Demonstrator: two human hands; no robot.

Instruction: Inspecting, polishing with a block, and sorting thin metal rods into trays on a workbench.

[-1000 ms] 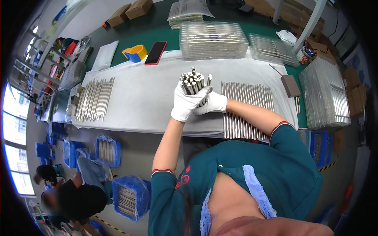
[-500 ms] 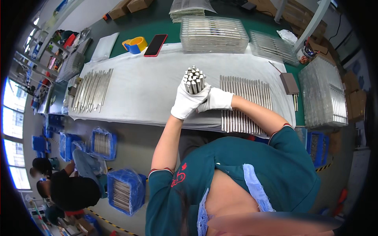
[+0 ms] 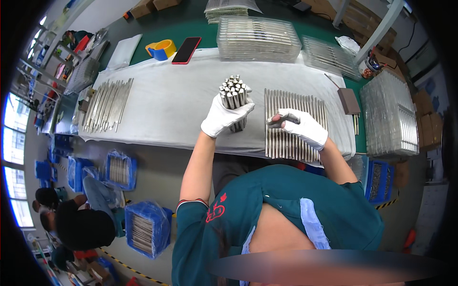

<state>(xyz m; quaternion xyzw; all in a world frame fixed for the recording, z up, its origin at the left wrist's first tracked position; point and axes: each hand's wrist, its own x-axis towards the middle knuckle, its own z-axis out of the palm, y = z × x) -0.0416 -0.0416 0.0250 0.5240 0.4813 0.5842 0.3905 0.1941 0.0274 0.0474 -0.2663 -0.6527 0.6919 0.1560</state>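
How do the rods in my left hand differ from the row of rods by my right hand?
The bundle is gripped in your left hand, while the row lies on the pale cloth. The bundle is packed in a tight cluster with its ends pointing up; the row is spread out side by side. The bundle shows mostly rod ends, whereas the row shows long sides. Both are slim, shiny and silver-coloured.
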